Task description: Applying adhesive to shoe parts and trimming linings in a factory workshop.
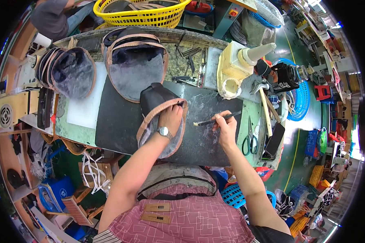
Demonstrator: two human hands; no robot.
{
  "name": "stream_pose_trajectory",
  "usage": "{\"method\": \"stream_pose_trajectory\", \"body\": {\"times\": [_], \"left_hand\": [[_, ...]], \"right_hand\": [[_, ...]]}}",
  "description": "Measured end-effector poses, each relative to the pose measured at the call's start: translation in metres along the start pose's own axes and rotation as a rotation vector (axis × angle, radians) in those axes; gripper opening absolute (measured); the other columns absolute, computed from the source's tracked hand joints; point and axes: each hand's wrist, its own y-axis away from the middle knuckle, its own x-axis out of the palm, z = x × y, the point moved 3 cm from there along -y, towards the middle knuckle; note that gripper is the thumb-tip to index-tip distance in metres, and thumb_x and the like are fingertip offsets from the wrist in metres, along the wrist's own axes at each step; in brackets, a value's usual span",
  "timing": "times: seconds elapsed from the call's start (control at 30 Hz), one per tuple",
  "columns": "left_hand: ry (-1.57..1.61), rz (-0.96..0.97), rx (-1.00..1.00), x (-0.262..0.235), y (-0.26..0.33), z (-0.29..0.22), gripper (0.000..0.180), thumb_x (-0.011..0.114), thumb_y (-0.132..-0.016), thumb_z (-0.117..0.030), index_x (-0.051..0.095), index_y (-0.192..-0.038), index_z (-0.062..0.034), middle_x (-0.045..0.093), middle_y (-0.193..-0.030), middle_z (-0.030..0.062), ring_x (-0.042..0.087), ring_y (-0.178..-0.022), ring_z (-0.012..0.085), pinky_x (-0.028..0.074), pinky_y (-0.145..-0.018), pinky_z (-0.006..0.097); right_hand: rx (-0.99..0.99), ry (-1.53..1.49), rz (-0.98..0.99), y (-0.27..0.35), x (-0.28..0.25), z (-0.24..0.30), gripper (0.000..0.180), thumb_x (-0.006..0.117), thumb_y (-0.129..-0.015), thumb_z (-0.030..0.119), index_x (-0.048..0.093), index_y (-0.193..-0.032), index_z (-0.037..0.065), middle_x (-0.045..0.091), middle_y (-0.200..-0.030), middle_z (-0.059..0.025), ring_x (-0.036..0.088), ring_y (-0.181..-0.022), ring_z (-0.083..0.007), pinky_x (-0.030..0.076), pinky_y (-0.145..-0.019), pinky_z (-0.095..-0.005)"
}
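Note:
My left hand (170, 120), with a watch on its wrist, reaches into the opening of a dark slipper upper (156, 96) lined with grey fur and edged in tan. Its fingers are curled inside, partly hidden by the rim, and hold the piece over a black mat (119, 125). To the right, my right hand (225, 124) grips a slim black-handled brush (209, 122) just above the mat. The brush's pale tip points left toward the slipper upper, apart from it. More fur-lined slipper uppers (136, 73) are stacked behind, and another row (73, 73) leans at the far left.
A cream, glue-crusted plastic container (232, 67) with a cone spout stands at the back right. Scissors (250, 139), a hammer (265, 105) and a phone (274, 139) lie at the right edge. Small tools (188, 60) lie behind the mat. Beyond the bench sits a yellow basket (142, 18), near another person.

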Motion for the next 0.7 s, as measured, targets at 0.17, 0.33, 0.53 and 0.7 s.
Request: {"method": "stream_pose_trajectory", "body": {"times": [0.17, 0.33, 0.53, 0.7], "left_hand": [[0.608, 0.214, -0.535, 0.033, -0.021, 0.052, 0.031, 0.046, -0.086, -0.024, 0.055, -0.107, -0.0031, 0.058, -0.106, 0.0190, 0.055, -0.100, 0.0317, 0.041, -0.086, 0.037], [0.664, 0.419, -0.579, 0.023, -0.035, 0.059, 0.037, 0.050, -0.084, -0.029, 0.054, -0.111, -0.0038, 0.055, -0.114, 0.0178, 0.052, -0.105, 0.0292, 0.040, -0.088, 0.034], [0.713, 0.449, -0.433, 0.018, -0.028, 0.037, 0.038, 0.051, -0.081, -0.037, 0.061, -0.092, -0.0020, 0.063, -0.085, 0.0174, 0.060, -0.080, 0.0272, 0.044, -0.072, 0.037], [0.181, 0.219, 0.039, -0.038, 0.021, -0.005, 0.030, 0.058, -0.074, -0.015, 0.055, -0.102, -0.0056, 0.055, -0.100, 0.0206, 0.048, -0.101, 0.0375, 0.038, -0.087, 0.044]], "right_hand": [[-0.173, 0.115, 0.164, -0.007, 0.035, -0.012, 0.015, 0.067, -0.074, 0.009, 0.053, -0.075, 0.003, 0.056, -0.071, -0.0008, 0.050, -0.062, -0.0050, 0.043, -0.053, -0.0208], [-0.792, 0.539, 0.260, -0.017, 0.085, -0.022, 0.025, 0.073, -0.065, 0.015, 0.052, -0.076, 0.006, 0.057, -0.074, -0.0078, 0.056, -0.063, -0.0228, 0.046, -0.057, -0.0312], [-0.554, 0.644, 0.169, -0.029, 0.037, -0.017, 0.019, 0.069, -0.068, 0.012, 0.053, -0.075, 0.004, 0.057, -0.074, -0.0070, 0.057, -0.064, -0.0161, 0.049, -0.058, -0.0273], [-0.429, 0.443, -0.142, -0.050, -0.033, 0.035, 0.011, 0.062, -0.078, 0.009, 0.056, -0.079, 0.000, 0.060, -0.073, -0.0042, 0.056, -0.063, -0.0097, 0.046, -0.055, -0.0242]]}}
